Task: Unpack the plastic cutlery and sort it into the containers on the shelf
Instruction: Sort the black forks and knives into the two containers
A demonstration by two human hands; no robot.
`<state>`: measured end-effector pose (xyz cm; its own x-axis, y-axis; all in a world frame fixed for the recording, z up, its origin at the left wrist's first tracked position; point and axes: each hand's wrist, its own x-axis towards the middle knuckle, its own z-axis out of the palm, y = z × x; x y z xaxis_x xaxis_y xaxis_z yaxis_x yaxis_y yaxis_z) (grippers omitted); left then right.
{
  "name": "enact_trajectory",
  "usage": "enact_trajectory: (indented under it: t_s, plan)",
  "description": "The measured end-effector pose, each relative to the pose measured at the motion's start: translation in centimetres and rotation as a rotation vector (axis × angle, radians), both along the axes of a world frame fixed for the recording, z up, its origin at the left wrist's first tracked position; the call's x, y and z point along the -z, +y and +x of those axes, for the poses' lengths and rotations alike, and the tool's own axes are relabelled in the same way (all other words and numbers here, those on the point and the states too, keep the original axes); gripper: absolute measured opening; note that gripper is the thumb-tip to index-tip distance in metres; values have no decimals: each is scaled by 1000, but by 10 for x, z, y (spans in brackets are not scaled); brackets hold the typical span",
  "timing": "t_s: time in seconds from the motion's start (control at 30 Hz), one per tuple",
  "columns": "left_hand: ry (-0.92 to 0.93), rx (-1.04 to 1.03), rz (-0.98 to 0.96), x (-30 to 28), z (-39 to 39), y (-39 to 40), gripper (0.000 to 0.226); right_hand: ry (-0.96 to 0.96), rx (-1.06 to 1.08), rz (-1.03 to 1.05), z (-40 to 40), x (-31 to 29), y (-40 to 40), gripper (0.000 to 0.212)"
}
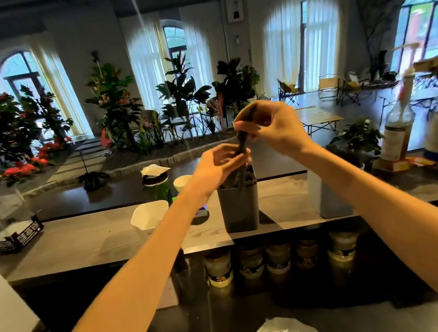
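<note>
Both hands, left hand (221,162) and right hand (269,124), grip black cutlery bundle (243,139) above grey container (239,209); off-centre push risks tipping it.

Two forearms enter from the lower left and lower right of the frame and converge at centre. Both are bare along their whole visible length; no sleeve edge shows in frame. The left hand (219,165) and right hand (269,124) are bare: ungloved, with no ring, watch or strap visible on fingers or wrists.
</note>
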<state>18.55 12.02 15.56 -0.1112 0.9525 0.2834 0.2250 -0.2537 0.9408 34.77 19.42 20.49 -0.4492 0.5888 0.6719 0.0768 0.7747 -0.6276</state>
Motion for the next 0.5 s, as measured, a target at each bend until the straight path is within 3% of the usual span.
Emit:
enact_trajectory:
  t_s: [0.07,0.17,0.3,0.5]
  plan:
    - [23,-66,63,-16,-15,19,25,38,48,71,-7,-11,17,18]
    - [35,-145,93,-25,-32,46,41,30,143,167,-24,-11,42,16]
    - [116,-233,63,-10,-50,78,47,-36,198,168,-47,16,70,12]
    - [233,-357,18,24,-58,96,27,-539,109,-19,-58,69,93,31]
